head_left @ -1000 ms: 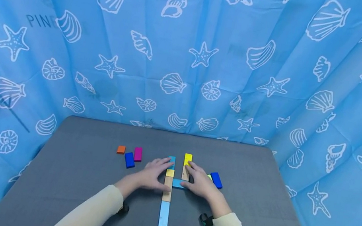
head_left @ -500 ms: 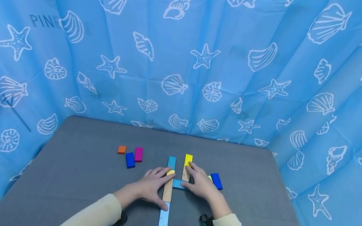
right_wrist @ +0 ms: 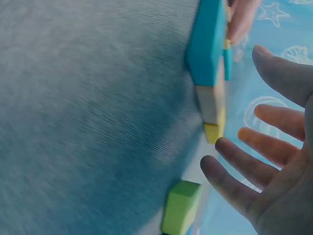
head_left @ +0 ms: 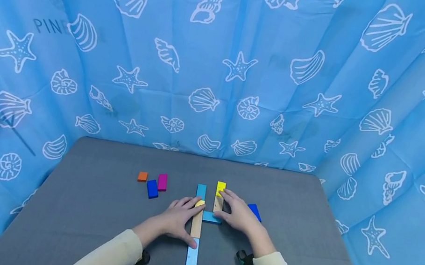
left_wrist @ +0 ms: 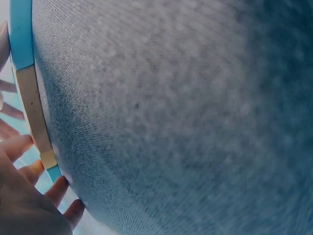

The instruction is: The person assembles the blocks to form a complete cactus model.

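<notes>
Toy blocks lie end to end in a line: a teal block [head_left: 201, 190], a small pale yellow one [head_left: 200, 204], a bare wood block [head_left: 196, 229] and a light blue block [head_left: 191, 261]. My left hand [head_left: 174, 220] spreads over this line from the left, fingertips at the yellow block and thumb on the light blue one. A teal crosspiece [head_left: 209, 217] joins it to a column of wood [head_left: 218, 203] and bright yellow [head_left: 220, 189] blocks. Beside that column is my right hand [head_left: 243, 216], fingers apart with nothing between them in the right wrist view.
Orange [head_left: 142, 176], magenta [head_left: 162, 182] and blue [head_left: 152, 189] blocks lie at the left on the grey table [head_left: 97, 207]. Another blue block [head_left: 255, 212] is beyond my right hand; a green block [right_wrist: 181, 208] shows in the right wrist view. A shell-patterned curtain [head_left: 221, 82] surrounds the table.
My left hand has slid toward me along the line, its thumb passing from the wood block to the light blue one. The right hand has shifted slightly and now covers the green block.
</notes>
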A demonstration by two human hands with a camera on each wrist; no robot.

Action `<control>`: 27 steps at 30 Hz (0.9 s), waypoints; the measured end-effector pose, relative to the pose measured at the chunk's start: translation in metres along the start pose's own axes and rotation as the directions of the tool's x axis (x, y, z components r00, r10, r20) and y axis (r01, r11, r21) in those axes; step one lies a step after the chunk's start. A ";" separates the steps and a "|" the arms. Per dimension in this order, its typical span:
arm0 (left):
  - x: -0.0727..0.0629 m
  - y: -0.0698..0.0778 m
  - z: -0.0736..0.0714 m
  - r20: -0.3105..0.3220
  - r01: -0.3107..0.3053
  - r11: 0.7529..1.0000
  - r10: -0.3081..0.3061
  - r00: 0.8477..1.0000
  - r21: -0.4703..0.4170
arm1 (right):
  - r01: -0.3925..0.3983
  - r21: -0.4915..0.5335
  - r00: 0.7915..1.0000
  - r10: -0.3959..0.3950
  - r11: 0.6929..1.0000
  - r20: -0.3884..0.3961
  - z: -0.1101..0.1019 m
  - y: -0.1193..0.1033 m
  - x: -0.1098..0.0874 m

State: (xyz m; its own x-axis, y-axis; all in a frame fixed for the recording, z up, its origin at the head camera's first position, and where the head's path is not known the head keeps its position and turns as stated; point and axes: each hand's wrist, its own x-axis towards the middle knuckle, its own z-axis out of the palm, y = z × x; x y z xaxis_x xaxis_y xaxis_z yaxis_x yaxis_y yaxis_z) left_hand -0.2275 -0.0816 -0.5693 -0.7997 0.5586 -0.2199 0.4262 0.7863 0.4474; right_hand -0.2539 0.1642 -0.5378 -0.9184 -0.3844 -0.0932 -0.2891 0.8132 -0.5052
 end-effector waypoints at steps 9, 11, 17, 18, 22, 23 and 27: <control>-0.001 -0.002 0.002 -0.015 -0.001 1.000 0.001 1.000 -0.023 | 0.064 0.064 0.994 -0.057 0.996 -0.098 -0.020 0.014 -0.008; -0.001 -0.002 0.003 -0.019 0.002 1.000 -0.002 1.000 -0.027 | 0.066 0.076 0.992 -0.057 0.995 -0.116 -0.025 0.019 -0.011; -0.001 -0.002 0.003 -0.024 0.004 1.000 -0.005 1.000 -0.018 | 0.060 0.090 0.989 -0.047 0.994 -0.138 -0.037 0.038 -0.021; -0.001 -0.002 0.003 -0.024 0.003 1.000 -0.003 1.000 -0.016 | 0.056 0.089 0.989 -0.043 0.994 -0.139 -0.038 0.042 -0.022; -0.001 -0.001 0.003 -0.022 -0.003 1.000 0.002 1.000 -0.023 | 0.026 0.123 0.991 -0.009 0.992 -0.135 -0.042 0.056 -0.028; -0.001 -0.001 0.003 -0.022 -0.003 1.000 0.003 1.000 -0.026 | 0.026 0.134 0.991 -0.007 0.991 -0.136 -0.043 0.060 -0.029; 0.000 -0.002 0.004 -0.020 -0.003 0.999 0.002 1.000 -0.035 | 0.021 0.182 0.992 0.002 0.983 -0.128 -0.044 0.074 -0.033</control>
State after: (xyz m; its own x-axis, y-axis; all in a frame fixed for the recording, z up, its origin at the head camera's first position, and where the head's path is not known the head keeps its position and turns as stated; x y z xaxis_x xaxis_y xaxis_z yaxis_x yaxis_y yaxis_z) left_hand -0.2262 -0.0822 -0.5732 -0.8071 0.5549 -0.2015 0.4136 0.7751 0.4777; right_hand -0.2568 0.2563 -0.5344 -0.9461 -0.3235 0.0159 -0.2544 0.7115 -0.6550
